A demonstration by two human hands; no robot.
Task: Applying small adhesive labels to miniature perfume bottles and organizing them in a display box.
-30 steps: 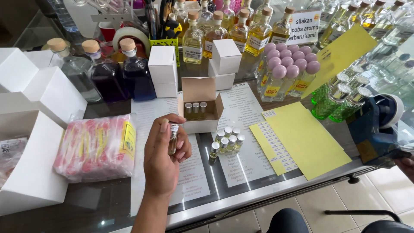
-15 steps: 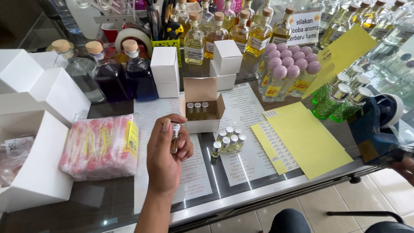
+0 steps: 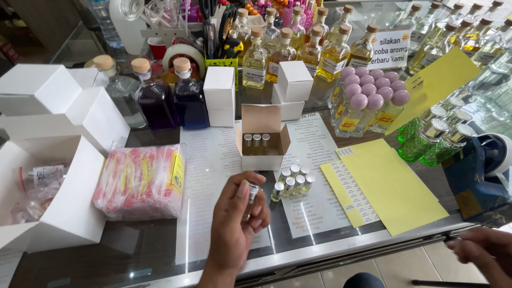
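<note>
While the left hand (image 3: 234,224) is raised over the near edge of the glass counter (image 3: 149,250), its fingers are curled round a small clear glass vial with a silver cap (image 3: 249,198), held upright between thumb and fingertips above the printed white sheet (image 3: 208,160).

Right hand (image 3: 482,253): at the lower right corner, below the counter edge, well apart from the vial; fingers bent, only partly in frame, and whether it grips anything cannot be told.

Just beyond the held vial: a cluster of matching silver-capped vials (image 3: 292,178), standing upright on a second printed sheet.

Behind the cluster: a small open white cardboard box (image 3: 263,141), lid flap up, three capped vials standing inside along its back wall.

Left of the hand: a clear plastic packet of pink and red sachets (image 3: 141,181), lying flat beside a large open white carton (image 3: 64,208).

Right of the cluster: yellow paper sheets (image 3: 389,184), one bearing rows of small white labels.

Rear of counter: cork-stoppered bottles of purple and blue liquid (image 3: 173,98), closed white boxes (image 3: 293,80), amber-filled bottles with cork stoppers (image 3: 298,50), pink round-capped bottles (image 3: 368,98), green cut-glass bottles (image 3: 434,138).
</note>
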